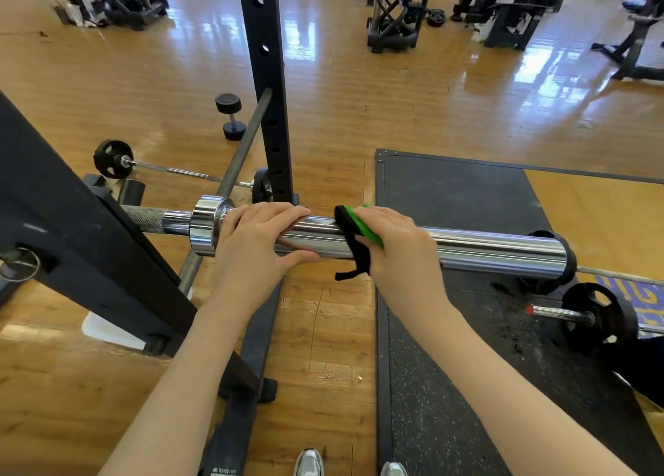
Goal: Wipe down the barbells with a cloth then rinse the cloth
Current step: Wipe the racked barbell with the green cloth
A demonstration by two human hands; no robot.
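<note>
One smooth chrome barbell sleeve: left hand grips it, right hand clasps one green-black cloth around it.

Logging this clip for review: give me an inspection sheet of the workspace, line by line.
Surface: glossy wooden floor; black rubber mat under the bar's end.
Job's things: chrome barbell sleeve on the black rack; green and black cloth wrapped over the sleeve.
Clutter: dumbbell; two loaded bars on the floor.
Hands: left hand grips the sleeve; right hand presses the cloth.
Cables: nothing seen.
Surroundings: gym machines behind.
</note>
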